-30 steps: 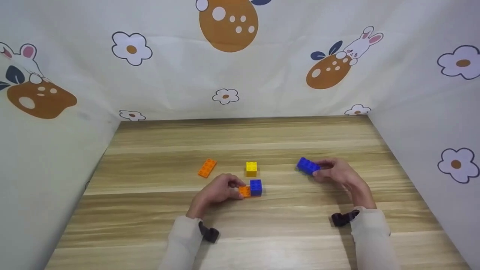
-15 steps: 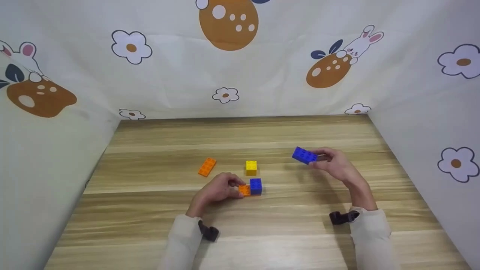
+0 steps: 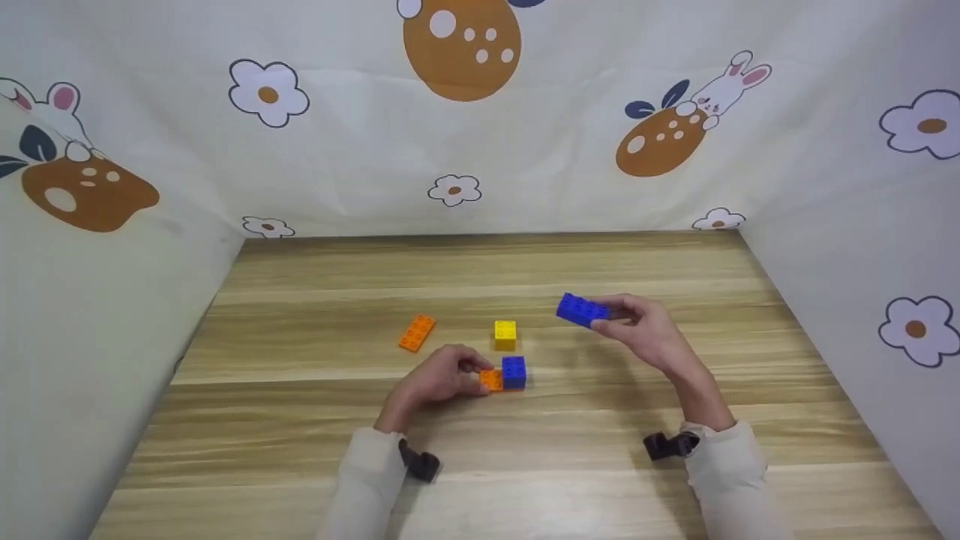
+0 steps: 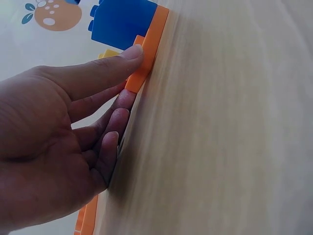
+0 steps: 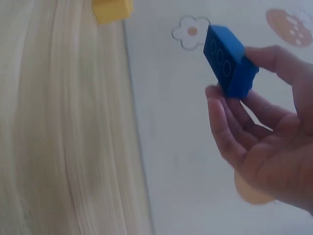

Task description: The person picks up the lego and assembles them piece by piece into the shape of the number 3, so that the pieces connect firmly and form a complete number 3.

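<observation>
My left hand (image 3: 442, 375) pinches the left end of a flat orange toy brick (image 3: 491, 379) lying on the table. On that brick's right half stands a small blue brick (image 3: 514, 372); in the left wrist view the thumb lies along the orange edge (image 4: 141, 66). Above the table, my right hand (image 3: 651, 330) holds a longer blue brick (image 3: 582, 310) by its right end, between thumb and fingers. The right wrist view shows the hollow underside of this blue brick (image 5: 221, 61). Just behind the small blue brick sits a yellow brick (image 3: 505, 335).
A second flat orange brick (image 3: 417, 333) lies on the wooden table (image 3: 322, 285), behind and left of my left hand. Patterned cloth walls (image 3: 360, 135) enclose the table at the back and both sides. Each wrist carries a black camera mount (image 3: 420, 463).
The right hand has lifted the longer blue brick off the table and carried it leftward, toward the yellow brick. The left hand keeps its place on the orange brick.
</observation>
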Motion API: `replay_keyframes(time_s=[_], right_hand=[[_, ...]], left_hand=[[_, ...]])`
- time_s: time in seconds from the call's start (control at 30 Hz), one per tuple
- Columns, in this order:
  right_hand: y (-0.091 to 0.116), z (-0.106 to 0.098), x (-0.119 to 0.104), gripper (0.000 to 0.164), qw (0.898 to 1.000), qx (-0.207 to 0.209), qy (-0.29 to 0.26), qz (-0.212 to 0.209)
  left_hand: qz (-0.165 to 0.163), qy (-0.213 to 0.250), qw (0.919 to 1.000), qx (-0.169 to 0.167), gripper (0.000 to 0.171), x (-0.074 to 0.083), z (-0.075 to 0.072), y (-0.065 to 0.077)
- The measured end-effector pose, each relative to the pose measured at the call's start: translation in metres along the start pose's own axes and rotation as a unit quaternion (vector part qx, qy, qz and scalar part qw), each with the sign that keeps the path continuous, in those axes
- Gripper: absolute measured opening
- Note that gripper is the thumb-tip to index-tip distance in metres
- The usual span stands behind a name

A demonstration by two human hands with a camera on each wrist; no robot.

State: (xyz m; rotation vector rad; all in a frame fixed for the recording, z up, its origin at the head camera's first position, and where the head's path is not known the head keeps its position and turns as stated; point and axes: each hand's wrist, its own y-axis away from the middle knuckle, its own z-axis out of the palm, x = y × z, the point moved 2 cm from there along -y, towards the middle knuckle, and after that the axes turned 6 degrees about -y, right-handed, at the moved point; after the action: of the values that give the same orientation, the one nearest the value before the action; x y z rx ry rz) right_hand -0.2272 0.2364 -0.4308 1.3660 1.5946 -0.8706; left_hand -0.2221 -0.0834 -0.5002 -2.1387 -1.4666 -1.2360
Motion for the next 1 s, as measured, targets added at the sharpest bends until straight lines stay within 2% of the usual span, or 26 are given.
replay_keyframes(time_s=[0.27,0.5,0.73,1.0], right_hand=[[0.007,0.027,-0.015,0.041,1.000,-0.017,0.002,-0.003],[0.010,0.039,-0.018,0.041,0.999,-0.042,-0.013,-0.008],[0.010,0.053,-0.022,0.042,0.996,-0.088,-0.008,-0.022],[0.005,0.072,-0.028,0.039,0.991,-0.127,0.005,-0.045]], left_hand=[[0.005,-0.007,1.0000,0.000,0.027,-0.001,0.002,-0.001],[0.013,-0.003,0.9999,0.000,0.026,-0.001,0.003,0.000],[0.007,-0.001,1.0000,-0.001,0.027,-0.001,0.000,-0.001],[0.019,-0.016,0.9997,0.002,0.029,-0.002,0.001,-0.001]])
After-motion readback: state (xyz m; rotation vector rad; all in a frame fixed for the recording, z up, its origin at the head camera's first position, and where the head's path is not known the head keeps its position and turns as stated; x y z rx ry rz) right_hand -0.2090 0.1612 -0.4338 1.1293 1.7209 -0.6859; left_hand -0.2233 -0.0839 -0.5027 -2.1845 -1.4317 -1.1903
